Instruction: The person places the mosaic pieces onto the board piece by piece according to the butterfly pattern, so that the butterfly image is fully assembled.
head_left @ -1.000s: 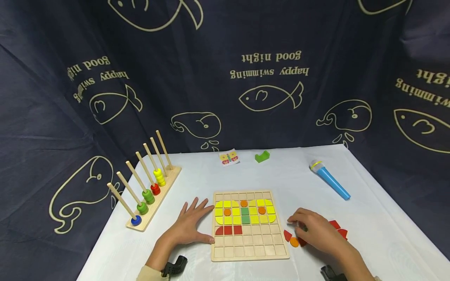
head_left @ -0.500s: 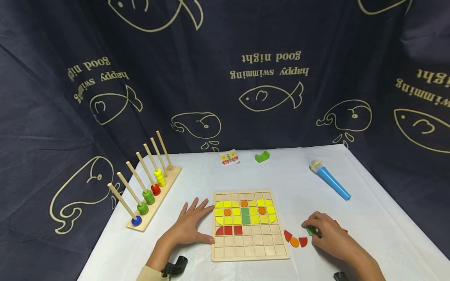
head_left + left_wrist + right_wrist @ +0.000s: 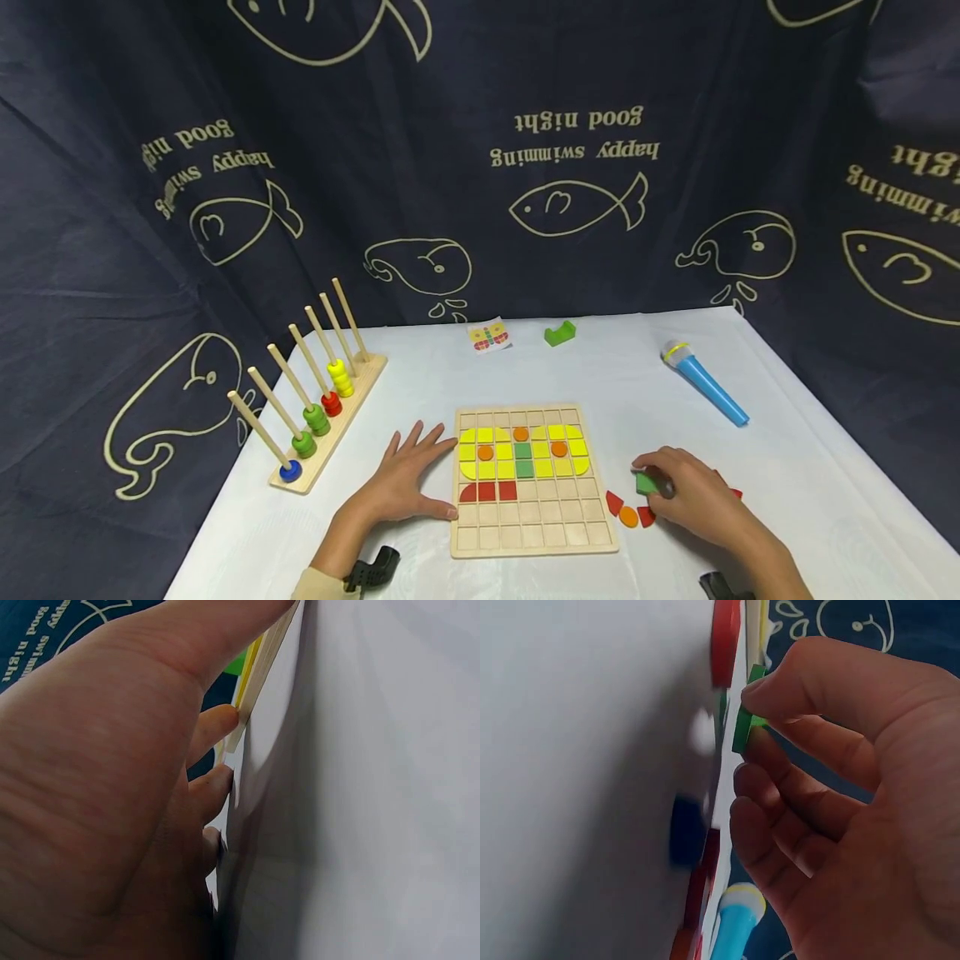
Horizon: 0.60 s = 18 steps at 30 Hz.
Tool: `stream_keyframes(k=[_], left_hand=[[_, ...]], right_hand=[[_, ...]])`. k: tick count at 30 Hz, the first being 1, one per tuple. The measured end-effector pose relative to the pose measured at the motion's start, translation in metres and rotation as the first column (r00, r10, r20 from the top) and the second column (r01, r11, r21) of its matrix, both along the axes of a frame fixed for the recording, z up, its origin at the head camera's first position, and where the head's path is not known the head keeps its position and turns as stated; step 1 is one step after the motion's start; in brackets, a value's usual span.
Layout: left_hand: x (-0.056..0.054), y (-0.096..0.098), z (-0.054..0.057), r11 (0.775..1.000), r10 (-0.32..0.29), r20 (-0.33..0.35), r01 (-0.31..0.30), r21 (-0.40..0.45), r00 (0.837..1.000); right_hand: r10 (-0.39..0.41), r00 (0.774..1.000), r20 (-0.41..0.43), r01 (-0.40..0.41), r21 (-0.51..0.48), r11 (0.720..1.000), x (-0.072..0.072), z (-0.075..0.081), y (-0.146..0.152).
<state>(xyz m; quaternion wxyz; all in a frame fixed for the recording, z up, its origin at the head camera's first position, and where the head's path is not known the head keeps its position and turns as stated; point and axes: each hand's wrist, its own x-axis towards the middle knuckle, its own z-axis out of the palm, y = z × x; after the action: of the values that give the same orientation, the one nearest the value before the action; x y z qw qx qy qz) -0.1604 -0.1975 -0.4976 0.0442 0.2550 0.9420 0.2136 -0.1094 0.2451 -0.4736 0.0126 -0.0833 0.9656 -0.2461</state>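
In the head view, my right hand (image 3: pixel 693 496) pinches a green square tile (image 3: pixel 646 484) right of the wooden grid board (image 3: pixel 532 535). The right wrist view has this green tile (image 3: pixel 748 712) between thumb and fingers, raised off the white tabletop. My left hand (image 3: pixel 401 482) lies spread beside the board, thumb and a fingertip touching its left edge. Yellow tiles (image 3: pixel 555 469), orange discs (image 3: pixel 521 435), two green squares (image 3: pixel 523 461) and red tiles (image 3: pixel 487 492) fill part of the grid. Near my right hand lie a red tile (image 3: pixel 613 502) and an orange disc (image 3: pixel 628 517).
A wooden peg rack (image 3: pixel 360 387) with coloured rings stands at the left. Toward the back are a butterfly picture card (image 3: pixel 489 336) and a green notched block (image 3: pixel 559 334). A blue toy microphone (image 3: pixel 705 383) lies at the right. More red tiles are partly hidden behind my right hand.
My right hand first drew back rightward with the green tile, uncovering loose tiles, then moved slightly left toward the board. My left hand stays where it was.
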Motion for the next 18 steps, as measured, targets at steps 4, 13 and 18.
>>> stream_keyframes(k=[4, 13, 18], left_hand=[[0.0, -0.001, -0.002, 1.0, 0.0, -0.005, 0.0, -0.003, 1.0], [0.0, -0.002, -0.003, 1.0, -0.001, -0.013, 0.001, 0.006, 1.0], [0.0, -0.001, -0.004, 1.0, -0.004, -0.016, 0.004, 0.001, 1.0]], right_hand=[[0.011, 1.0, -0.01, -0.012, -0.006, 1.0, -0.003, 0.002, -0.012], [0.044, 0.999, 0.015, -0.044, 0.015, 0.999, -0.008, 0.005, -0.044], [0.112, 0.994, -0.01, -0.111, 0.012, 0.994, -0.01, 0.007, -0.062]])
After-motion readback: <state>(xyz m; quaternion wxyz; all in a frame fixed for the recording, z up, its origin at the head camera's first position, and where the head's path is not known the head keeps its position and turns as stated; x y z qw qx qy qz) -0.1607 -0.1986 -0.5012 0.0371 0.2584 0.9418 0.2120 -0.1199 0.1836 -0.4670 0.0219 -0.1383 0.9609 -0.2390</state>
